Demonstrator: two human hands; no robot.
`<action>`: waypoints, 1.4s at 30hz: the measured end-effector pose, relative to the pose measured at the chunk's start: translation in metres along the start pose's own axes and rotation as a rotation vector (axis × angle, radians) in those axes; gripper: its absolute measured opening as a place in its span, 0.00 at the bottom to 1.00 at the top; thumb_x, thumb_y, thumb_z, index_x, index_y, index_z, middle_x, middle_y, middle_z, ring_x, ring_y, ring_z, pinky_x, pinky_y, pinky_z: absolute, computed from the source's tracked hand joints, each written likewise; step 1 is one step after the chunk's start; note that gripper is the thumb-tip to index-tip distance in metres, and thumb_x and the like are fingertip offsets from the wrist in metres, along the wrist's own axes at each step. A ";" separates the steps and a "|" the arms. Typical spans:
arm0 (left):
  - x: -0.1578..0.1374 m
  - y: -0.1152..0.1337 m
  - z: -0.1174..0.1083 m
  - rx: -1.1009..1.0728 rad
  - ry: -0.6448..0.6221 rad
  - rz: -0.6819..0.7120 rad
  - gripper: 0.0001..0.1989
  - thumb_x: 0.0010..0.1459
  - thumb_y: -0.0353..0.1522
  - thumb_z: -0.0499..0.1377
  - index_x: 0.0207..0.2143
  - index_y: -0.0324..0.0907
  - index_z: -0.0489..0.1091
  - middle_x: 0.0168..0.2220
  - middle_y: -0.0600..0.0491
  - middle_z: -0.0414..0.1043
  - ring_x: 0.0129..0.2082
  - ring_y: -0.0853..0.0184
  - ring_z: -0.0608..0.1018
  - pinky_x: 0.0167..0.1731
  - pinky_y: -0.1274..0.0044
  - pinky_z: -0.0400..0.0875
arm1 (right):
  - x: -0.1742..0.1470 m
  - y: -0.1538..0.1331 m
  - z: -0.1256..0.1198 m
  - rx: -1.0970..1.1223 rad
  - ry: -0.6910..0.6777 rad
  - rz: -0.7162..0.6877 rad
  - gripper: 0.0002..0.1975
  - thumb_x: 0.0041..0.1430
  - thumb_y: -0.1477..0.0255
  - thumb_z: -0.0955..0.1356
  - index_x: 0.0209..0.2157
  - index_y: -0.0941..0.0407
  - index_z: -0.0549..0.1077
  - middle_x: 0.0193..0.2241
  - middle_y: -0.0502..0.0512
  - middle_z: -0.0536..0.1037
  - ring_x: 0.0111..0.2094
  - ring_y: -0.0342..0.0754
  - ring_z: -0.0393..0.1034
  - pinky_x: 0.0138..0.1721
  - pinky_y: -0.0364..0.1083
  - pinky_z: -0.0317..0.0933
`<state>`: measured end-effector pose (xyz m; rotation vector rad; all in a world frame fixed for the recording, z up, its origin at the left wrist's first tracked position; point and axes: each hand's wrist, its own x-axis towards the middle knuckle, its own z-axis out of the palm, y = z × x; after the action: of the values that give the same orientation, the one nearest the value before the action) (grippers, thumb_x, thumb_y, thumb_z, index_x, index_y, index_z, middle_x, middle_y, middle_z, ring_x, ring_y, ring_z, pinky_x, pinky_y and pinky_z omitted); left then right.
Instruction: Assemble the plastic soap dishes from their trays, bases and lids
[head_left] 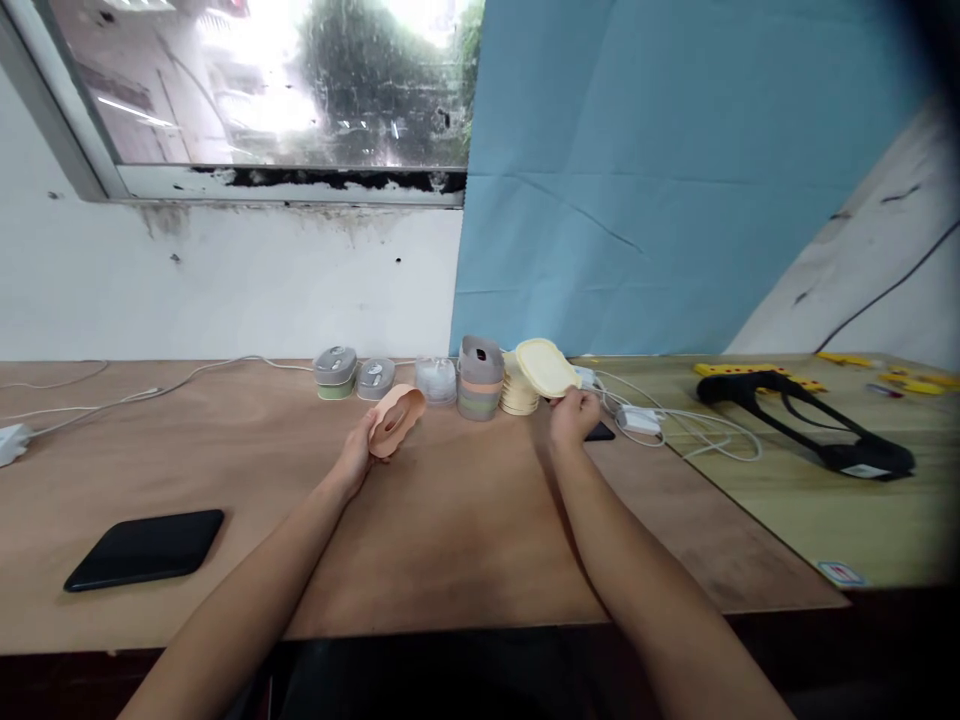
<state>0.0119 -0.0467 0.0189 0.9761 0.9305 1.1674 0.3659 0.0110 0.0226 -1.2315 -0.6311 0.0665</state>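
My left hand [358,452] grips a peach-coloured oval plastic piece [384,432], tilted on its side, with an opening in its middle. In my right hand [576,415] is a cream-coloured plastic lid [547,367], pinched by its lower right edge and raised in front of the stack of similar cream lids [519,395]. Left of that stack stands a tall pile of nested oval containers [480,385] in grey, peach and green. Further left are clear plastic pieces [435,380], a small grey container [375,379] and a grey-and-green container [335,372].
A black flat device [146,549] lies at the left front of the table. White cables and an adapter [639,420] lie to the right, near a dark phone-like object [600,432]. A black strap-like frame [810,425] and yellow pieces [919,381] sit on the right-hand tabletop.
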 end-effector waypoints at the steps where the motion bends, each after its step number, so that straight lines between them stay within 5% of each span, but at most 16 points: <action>1: -0.001 0.000 0.001 -0.001 0.008 0.009 0.34 0.55 0.52 0.51 0.52 0.35 0.68 0.33 0.44 0.76 0.25 0.65 0.76 0.17 0.80 0.61 | 0.001 0.006 0.001 0.012 -0.019 0.055 0.12 0.55 0.63 0.62 0.22 0.53 0.60 0.15 0.45 0.65 0.17 0.43 0.61 0.19 0.42 0.56; 5: -0.003 0.002 0.002 0.001 0.017 0.024 0.33 0.56 0.51 0.52 0.53 0.35 0.67 0.36 0.43 0.76 0.26 0.65 0.76 0.17 0.80 0.62 | -0.002 0.017 0.010 0.100 -0.067 0.225 0.12 0.53 0.61 0.63 0.24 0.53 0.60 0.15 0.44 0.68 0.12 0.40 0.59 0.14 0.41 0.53; 10: -0.005 0.005 0.003 -0.001 -0.022 0.014 0.32 0.57 0.50 0.52 0.54 0.36 0.66 0.37 0.43 0.76 0.27 0.65 0.77 0.17 0.81 0.63 | -0.006 0.020 0.015 0.227 -0.287 0.267 0.17 0.54 0.54 0.62 0.29 0.55 0.64 0.17 0.46 0.71 0.11 0.39 0.58 0.13 0.40 0.51; 13: -0.006 0.006 0.004 0.015 -0.014 0.014 0.31 0.57 0.50 0.51 0.53 0.37 0.67 0.35 0.45 0.76 0.27 0.65 0.77 0.18 0.81 0.64 | -0.006 0.025 0.011 0.125 -0.305 0.172 0.19 0.56 0.54 0.60 0.26 0.56 0.66 0.15 0.46 0.69 0.13 0.40 0.58 0.17 0.41 0.53; 19: -0.008 0.009 0.006 0.030 -0.019 0.018 0.31 0.57 0.51 0.50 0.52 0.36 0.67 0.35 0.44 0.76 0.26 0.65 0.76 0.17 0.81 0.63 | 0.001 0.033 0.002 -0.281 -0.099 -0.123 0.17 0.56 0.58 0.61 0.25 0.57 0.69 0.24 0.53 0.73 0.29 0.48 0.66 0.37 0.48 0.61; 22: -0.007 0.008 0.005 0.029 -0.035 0.019 0.32 0.57 0.51 0.50 0.52 0.36 0.67 0.35 0.43 0.76 0.26 0.65 0.76 0.18 0.80 0.63 | 0.004 0.037 0.004 -0.284 -0.039 -0.152 0.18 0.54 0.59 0.63 0.38 0.59 0.71 0.36 0.60 0.75 0.38 0.51 0.68 0.44 0.50 0.61; 27: -0.006 0.006 0.003 0.024 -0.055 0.013 0.31 0.57 0.51 0.51 0.52 0.37 0.67 0.37 0.44 0.75 0.28 0.65 0.76 0.18 0.80 0.63 | 0.001 0.043 0.008 -0.215 -0.247 -0.101 0.30 0.53 0.59 0.65 0.54 0.61 0.65 0.52 0.66 0.70 0.49 0.54 0.68 0.51 0.53 0.60; 42: -0.006 0.007 0.002 0.018 -0.026 -0.023 0.34 0.58 0.54 0.45 0.51 0.37 0.68 0.34 0.43 0.76 0.28 0.64 0.77 0.20 0.79 0.67 | -0.009 0.030 0.005 -0.283 -0.296 -0.163 0.31 0.53 0.63 0.64 0.57 0.60 0.61 0.55 0.66 0.68 0.51 0.55 0.67 0.53 0.55 0.58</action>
<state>0.0108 -0.0519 0.0265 0.9902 0.9302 1.1258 0.3641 0.0227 -0.0072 -1.4513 -1.0234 0.0226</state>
